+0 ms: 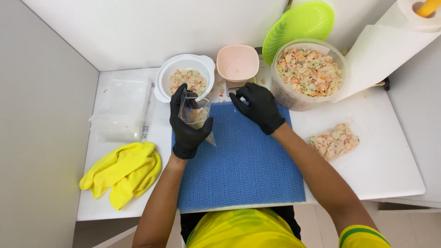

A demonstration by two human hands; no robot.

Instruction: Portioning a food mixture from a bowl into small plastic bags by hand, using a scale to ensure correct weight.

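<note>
Here left hand (187, 124) grips small bag (197, 115).

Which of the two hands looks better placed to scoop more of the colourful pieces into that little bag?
Probably the right hand: it is free, near the white bowl of pieces and the big tub. The left hand already holds the clear bag.

Mat (243, 170) lies center on table (390, 174), in front of the person. Behind it, left to right: bowl (184, 79) with snack pieces, small cup (237, 63), big tub (308, 73) of pieces. Lid (298, 25) leans behind tub. Paper towel roll (404, 27) far right rear. Filled bag (334, 140) right of mat. Stack of bags (121, 109) left of mat, cloth (123, 172) in front of it.
</note>
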